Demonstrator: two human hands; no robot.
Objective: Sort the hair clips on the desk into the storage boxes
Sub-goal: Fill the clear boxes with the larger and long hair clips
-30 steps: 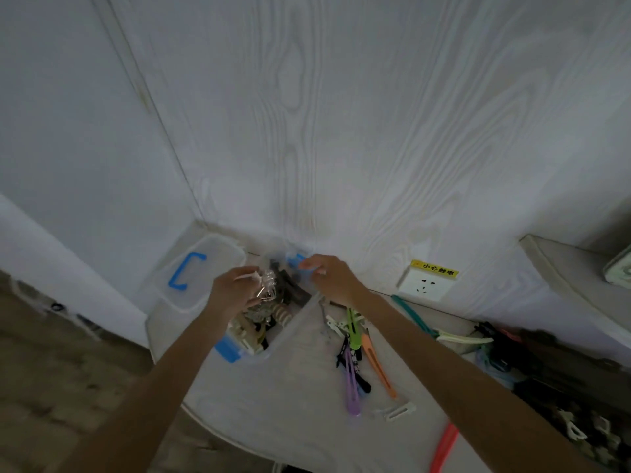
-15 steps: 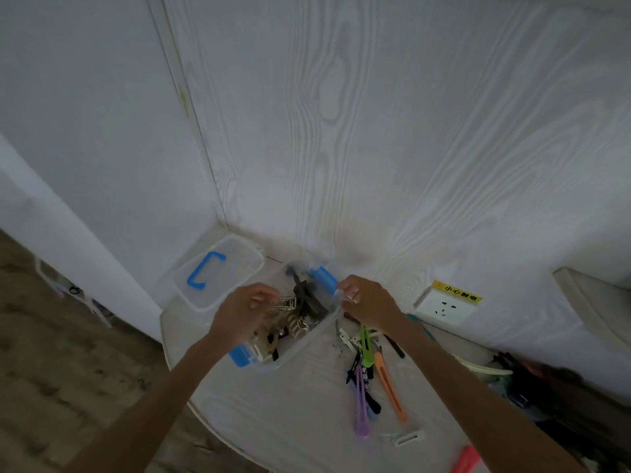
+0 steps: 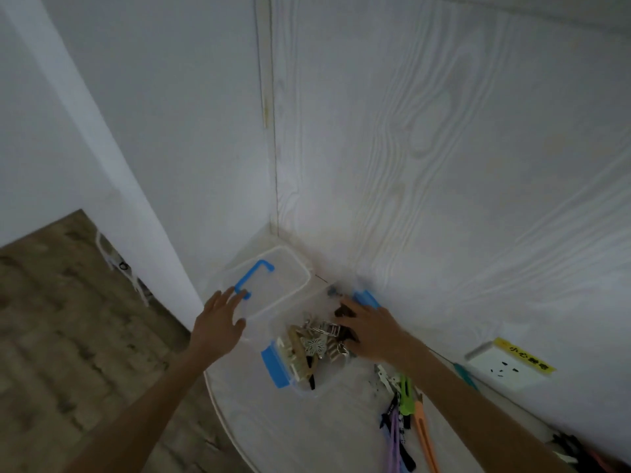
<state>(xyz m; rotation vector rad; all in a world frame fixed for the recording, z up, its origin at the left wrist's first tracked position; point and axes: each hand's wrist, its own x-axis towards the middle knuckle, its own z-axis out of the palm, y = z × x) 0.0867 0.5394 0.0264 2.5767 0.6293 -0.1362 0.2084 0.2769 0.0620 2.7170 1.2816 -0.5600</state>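
A clear storage box (image 3: 286, 377) with blue latches sits near the desk's left corner, filled with several metal and dark hair clips (image 3: 316, 344). My right hand (image 3: 370, 331) lies flat over the box's right side, fingers spread on the clips. Left of it my left hand (image 3: 218, 322) is open, its fingertips touching the clear lid (image 3: 273, 285) with a blue handle, which lies by the wall corner. More clips (image 3: 404, 401), green, orange, purple and black, lie loose on the desk to the right of the box.
The white desk (image 3: 307, 431) ends in a curved edge at left, with wooden floor below. Wood-grain wall panels close the back. A white wall socket (image 3: 505, 367) with a yellow label sits at right. Dark items (image 3: 573, 452) lie at the far right.
My left hand has left the box and moved left onto the lid, with nothing in it now. My right hand has shifted from the box's far latch onto the clips inside. The camera turned left.
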